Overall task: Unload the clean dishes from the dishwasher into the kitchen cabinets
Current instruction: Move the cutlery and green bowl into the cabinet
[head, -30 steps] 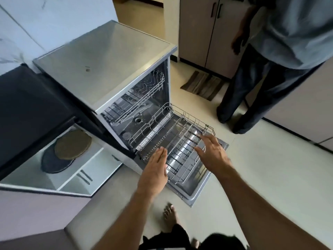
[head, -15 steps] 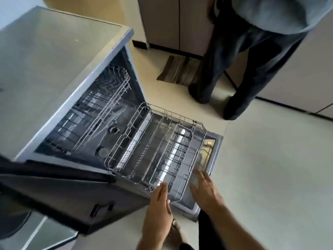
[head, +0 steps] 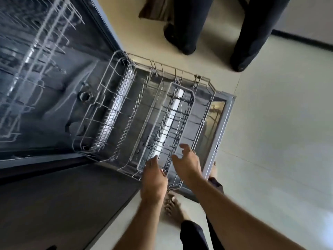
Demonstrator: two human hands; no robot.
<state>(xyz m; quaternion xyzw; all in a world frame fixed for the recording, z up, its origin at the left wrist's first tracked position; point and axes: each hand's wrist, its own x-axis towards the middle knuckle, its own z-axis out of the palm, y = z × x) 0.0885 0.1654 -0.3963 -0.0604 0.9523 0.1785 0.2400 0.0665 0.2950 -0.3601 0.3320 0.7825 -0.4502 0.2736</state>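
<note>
The dishwasher stands open with its door [head: 220, 141] folded down flat on the floor side. The lower wire rack [head: 115, 98] is pulled out over the door and holds no dishes that I can see. A grey cutlery basket [head: 153, 112] sits lengthwise in the rack. My left hand [head: 155, 179] rests on the near end of that basket, fingers over its rim. My right hand [head: 187, 165] hovers just right of the basket with fingers spread, holding nothing. The upper rack [head: 36, 51] shows inside the tub, blurred.
Another person's dark trouser legs [head: 183, 24] stand on the floor just beyond the door. A striped floor mat [head: 153, 9] lies behind them. My bare foot [head: 173, 208] is close under the door's near corner. A dark cabinet front [head: 63, 204] fills the lower left.
My view has dropped closer to the rack. Both hands moved from the rack's near edge onto the near end of the cutlery basket; the left hand now touches its rim.
</note>
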